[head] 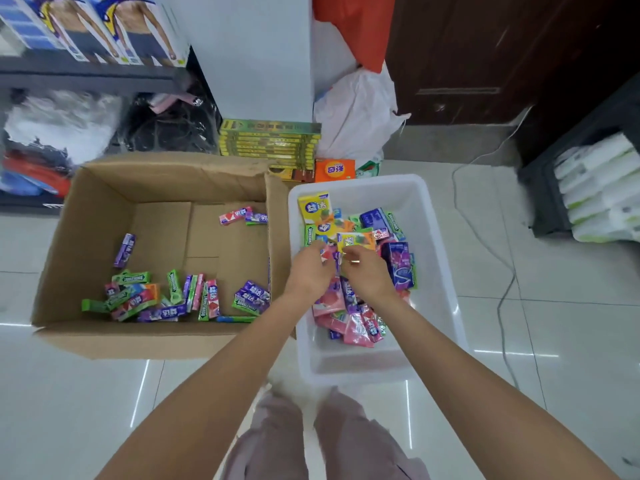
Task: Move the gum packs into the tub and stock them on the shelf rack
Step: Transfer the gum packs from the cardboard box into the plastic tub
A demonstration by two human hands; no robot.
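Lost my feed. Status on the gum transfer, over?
Both hands, left and right, over the tub, fingers on packs there. More gum still in the box. Nothing in the way.

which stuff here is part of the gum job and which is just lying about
Job: gum packs in the box, gum packs in the tub, cardboard box, white tub, both hands.

Lying about: green cartons, orange packet, white bag, cable, tissue packs.

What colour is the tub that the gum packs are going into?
White, slightly translucent tub, seen best in the head view, the only one given.
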